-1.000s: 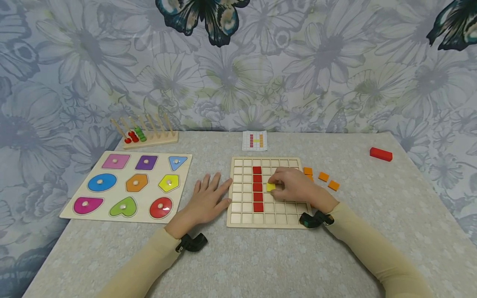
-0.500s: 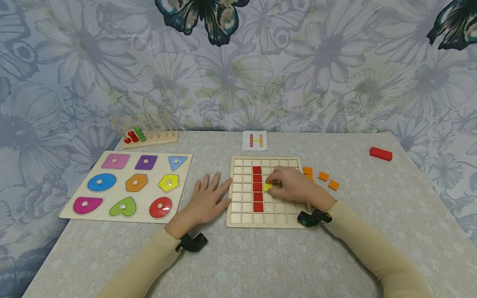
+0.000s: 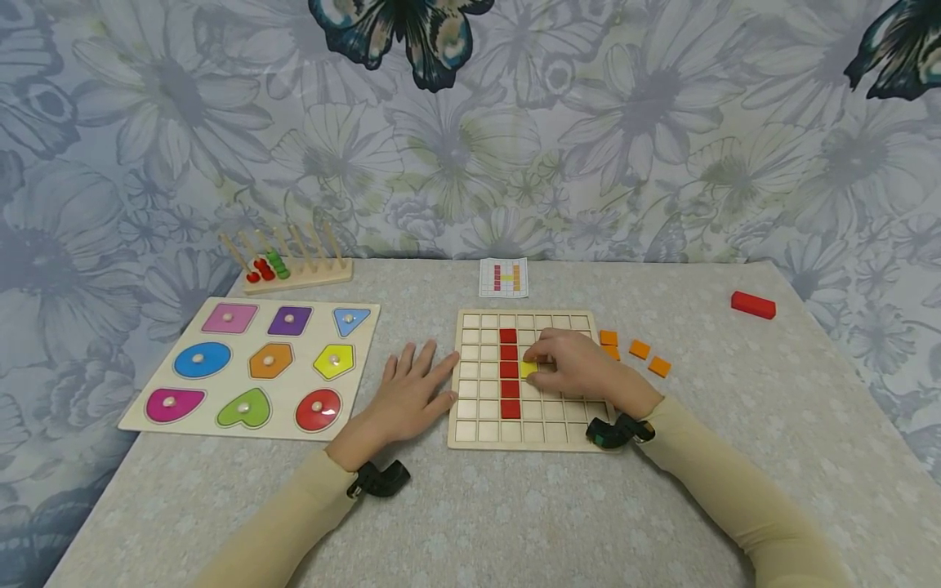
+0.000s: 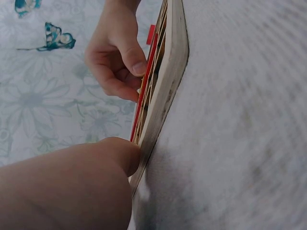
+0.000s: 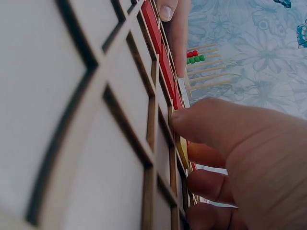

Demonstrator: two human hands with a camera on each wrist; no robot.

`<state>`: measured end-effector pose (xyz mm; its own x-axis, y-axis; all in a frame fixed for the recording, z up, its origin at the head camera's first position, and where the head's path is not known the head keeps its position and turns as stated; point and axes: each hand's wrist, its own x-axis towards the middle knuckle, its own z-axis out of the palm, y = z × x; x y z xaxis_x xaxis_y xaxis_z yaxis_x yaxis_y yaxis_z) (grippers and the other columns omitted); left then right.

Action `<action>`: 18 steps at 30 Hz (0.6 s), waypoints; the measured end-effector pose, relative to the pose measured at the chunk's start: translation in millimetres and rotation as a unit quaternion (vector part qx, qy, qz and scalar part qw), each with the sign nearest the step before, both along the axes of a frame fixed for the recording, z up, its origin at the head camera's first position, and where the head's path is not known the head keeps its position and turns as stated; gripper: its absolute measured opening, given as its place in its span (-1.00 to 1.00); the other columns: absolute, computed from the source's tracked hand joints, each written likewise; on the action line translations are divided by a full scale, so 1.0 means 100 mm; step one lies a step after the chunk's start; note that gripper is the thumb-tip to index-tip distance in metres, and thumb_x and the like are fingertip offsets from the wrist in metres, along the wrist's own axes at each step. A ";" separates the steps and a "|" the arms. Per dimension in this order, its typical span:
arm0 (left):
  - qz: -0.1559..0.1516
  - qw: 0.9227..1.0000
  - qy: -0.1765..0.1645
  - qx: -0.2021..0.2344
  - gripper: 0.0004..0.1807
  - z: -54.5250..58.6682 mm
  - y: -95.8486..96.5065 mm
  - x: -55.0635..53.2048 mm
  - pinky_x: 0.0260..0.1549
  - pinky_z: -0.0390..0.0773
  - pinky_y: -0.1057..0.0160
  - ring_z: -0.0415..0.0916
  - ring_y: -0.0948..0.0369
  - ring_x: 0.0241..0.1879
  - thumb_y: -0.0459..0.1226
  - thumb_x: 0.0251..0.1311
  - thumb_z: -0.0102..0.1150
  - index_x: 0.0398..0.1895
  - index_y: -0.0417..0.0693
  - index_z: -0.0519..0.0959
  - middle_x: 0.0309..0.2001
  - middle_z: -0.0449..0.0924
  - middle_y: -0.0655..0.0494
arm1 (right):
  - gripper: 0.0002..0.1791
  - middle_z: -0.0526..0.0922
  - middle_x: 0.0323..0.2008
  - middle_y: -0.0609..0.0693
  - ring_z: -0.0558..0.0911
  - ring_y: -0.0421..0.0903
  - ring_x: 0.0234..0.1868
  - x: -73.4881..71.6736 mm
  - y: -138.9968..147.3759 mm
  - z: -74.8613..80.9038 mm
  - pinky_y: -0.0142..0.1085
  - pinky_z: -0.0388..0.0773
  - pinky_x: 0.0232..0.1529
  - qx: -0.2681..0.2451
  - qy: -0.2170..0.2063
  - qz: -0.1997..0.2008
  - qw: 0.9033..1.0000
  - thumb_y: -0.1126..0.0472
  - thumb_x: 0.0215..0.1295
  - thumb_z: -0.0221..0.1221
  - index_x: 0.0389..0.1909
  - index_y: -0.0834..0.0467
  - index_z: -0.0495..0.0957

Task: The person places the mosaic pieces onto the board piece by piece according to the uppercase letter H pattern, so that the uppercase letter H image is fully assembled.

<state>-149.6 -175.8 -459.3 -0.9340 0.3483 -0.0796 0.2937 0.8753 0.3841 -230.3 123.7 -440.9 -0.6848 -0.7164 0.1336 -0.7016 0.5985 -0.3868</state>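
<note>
A wooden grid board (image 3: 544, 433) lies on the table with a column of several red square tiles (image 3: 510, 370) in its cells. With thumb and forefinger, my right hand (image 3: 584, 363) pinches a yellow square tile (image 3: 528, 370) over the cell just right of the middle red tile. In the right wrist view the yellow tile (image 5: 182, 151) is at the grid's surface, partly hidden by the fingers. My left hand (image 3: 403, 400) lies spread on the table, forefinger and thumb tips against the board's left edge.
Several orange tiles (image 3: 639, 349) lie right of the board, some partly behind the right hand. A printed pattern card (image 3: 503, 278) is behind it. At left are a knobbed shape puzzle (image 3: 283, 400) and a bead peg rack (image 3: 297, 282). A red block (image 3: 753, 305) lies far right.
My right hand has shifted slightly left with the yellow tile, bringing it up beside the red column, and has held still there since. The left hand has not moved.
</note>
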 end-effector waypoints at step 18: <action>0.003 1.000 -0.001 0.009 -0.30 0.02 0.01 0.02 0.45 -0.24 -0.47 -0.33 -0.37 0.61 0.03 0.51 -0.07 0.63 0.06 0.13 0.64 -0.14 -0.29 | -0.73 0.64 -0.32 -0.11 0.47 -0.26 -0.38 0.02 0.11 0.03 -0.34 0.47 -0.28 -0.009 0.003 -0.008 1.000 0.11 0.21 0.39 -0.09 0.10 0.76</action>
<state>-148.1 -175.1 -457.1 -0.9358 0.3444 -0.0757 0.2878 0.8701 0.4002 -228.3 134.3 -438.2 -0.6949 -0.7033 0.1500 -0.6945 0.6022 -0.3937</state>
